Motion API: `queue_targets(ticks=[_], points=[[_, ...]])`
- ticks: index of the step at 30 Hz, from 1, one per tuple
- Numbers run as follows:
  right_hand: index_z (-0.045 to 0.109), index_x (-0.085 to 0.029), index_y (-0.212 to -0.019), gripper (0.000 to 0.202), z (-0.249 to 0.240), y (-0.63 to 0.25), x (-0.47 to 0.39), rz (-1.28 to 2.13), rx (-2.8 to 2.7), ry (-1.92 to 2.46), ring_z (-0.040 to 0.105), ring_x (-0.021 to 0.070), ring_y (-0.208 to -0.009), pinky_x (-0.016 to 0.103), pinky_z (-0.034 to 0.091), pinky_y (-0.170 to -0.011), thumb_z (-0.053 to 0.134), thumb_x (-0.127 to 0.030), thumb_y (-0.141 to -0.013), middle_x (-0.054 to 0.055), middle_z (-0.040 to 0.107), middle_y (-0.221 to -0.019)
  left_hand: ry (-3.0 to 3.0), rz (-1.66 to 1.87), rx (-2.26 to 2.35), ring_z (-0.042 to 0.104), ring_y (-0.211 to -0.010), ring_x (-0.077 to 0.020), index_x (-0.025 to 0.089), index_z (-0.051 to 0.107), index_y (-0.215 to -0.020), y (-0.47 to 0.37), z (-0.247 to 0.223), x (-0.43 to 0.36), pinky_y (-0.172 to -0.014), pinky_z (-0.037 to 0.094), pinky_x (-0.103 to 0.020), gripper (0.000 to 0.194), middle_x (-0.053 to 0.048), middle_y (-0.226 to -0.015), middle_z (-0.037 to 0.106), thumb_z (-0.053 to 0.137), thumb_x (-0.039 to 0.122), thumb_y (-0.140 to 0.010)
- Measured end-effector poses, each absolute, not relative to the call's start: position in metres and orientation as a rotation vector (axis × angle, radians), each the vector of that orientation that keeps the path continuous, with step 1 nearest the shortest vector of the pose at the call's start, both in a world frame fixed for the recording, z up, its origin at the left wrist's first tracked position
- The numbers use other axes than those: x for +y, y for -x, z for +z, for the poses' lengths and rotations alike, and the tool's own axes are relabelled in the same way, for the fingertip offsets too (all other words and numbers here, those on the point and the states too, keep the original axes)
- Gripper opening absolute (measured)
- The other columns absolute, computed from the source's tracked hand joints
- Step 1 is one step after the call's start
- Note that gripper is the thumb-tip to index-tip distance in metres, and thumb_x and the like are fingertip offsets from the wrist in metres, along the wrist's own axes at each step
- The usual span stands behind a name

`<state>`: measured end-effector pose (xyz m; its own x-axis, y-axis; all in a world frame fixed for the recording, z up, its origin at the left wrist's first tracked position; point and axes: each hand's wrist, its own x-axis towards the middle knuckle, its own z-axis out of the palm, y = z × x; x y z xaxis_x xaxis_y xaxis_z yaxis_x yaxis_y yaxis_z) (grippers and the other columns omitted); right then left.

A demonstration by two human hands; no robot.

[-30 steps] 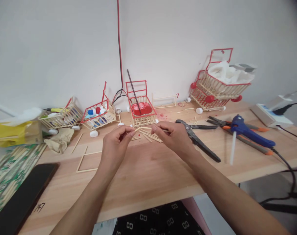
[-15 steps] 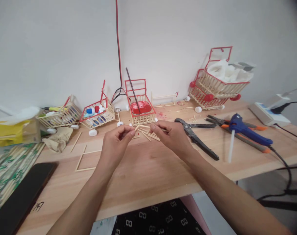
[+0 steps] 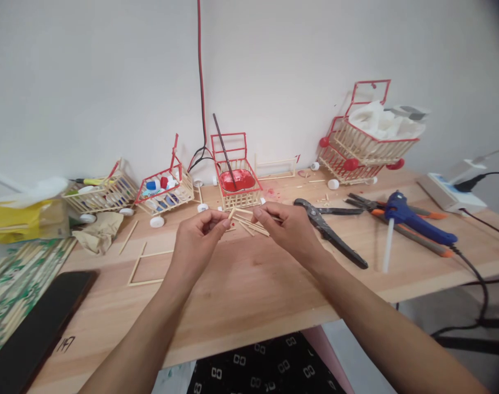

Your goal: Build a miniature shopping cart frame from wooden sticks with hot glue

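Note:
Thumb and fingers of my left hand (image 3: 199, 236) pinch a short wooden stick (image 3: 231, 214), its tip pointing away from me. My right hand (image 3: 288, 225) is closed too, its thumb and index finger together at a thin wooden stick (image 3: 244, 211) whose end comes close to the first one. Whether the two sticks touch, I cannot tell. Between and under the hands lies a small pile of cut wooden sticks (image 3: 247, 226). Just behind stands a small stick-built cart (image 3: 240, 198) with a red rim, holding a tray of red paint (image 3: 244, 179) and a brush.
Cutters (image 3: 335, 235), pliers (image 3: 428, 244) and a blue glue gun (image 3: 417, 219) lie at right, before a power strip (image 3: 452, 191). Stacked carts (image 3: 366, 148) stand behind. Leftward are more small carts (image 3: 162, 200), a stick frame (image 3: 135, 269) and a phone (image 3: 47, 323).
The camera view has shifted very slightly. Both hands keep almost the same pose at the sticks.

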<state>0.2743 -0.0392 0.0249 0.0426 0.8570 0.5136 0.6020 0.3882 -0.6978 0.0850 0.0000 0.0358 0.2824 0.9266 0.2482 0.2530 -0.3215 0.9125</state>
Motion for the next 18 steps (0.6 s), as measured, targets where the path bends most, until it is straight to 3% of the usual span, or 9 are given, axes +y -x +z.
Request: queue_targets(ticks=[18], points=[[0.067, -0.015, -0.073, 0.031, 0.0258, -0.2727, -0.0401, 0.343, -1.645, 1.305, 0.038, 0.0073, -0.051, 0.022, 0.029, -0.052, 0.050, -0.033, -0.091, -0.003, 0.050, -0.056, -1.671, 1.059, 1.072, 0.051, -0.058, -0.0090, 0.015, 0.069, -0.080, -0.0865, 0.0372, -0.0022, -0.053, 0.038, -0.021, 0.014, -0.001, -0.070, 0.065, 0.067, 0.028, -0.074]])
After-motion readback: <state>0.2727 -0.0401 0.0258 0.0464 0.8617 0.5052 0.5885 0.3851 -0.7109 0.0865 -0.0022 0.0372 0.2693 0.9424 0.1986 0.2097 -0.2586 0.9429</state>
